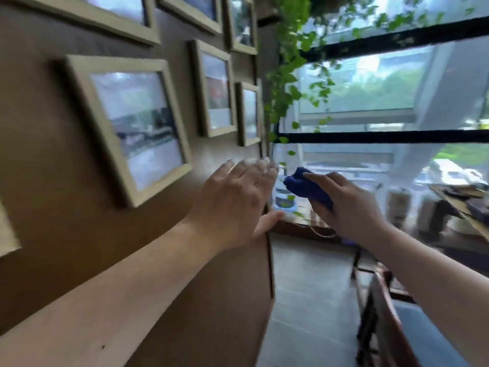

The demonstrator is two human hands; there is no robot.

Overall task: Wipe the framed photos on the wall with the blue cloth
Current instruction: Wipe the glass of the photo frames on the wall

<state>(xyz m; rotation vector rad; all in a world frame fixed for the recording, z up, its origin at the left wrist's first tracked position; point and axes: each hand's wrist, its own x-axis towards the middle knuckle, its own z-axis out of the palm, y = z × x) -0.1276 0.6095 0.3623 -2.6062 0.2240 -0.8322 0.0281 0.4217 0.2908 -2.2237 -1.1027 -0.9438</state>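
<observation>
Forearms cut off; blue cloth (307, 188) half-hidden, blurred.

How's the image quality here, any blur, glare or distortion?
Head view: motion blur smears the frames and both hands; the window is blown out, backlighting the cloth; pale reflections wash over the photo glass; wide-angle distortion bows the window bars and tilts the wall.

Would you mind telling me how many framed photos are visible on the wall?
7: three along the top, three mid-wall, one cut off at the left edge. More may hang outside the view.
</observation>
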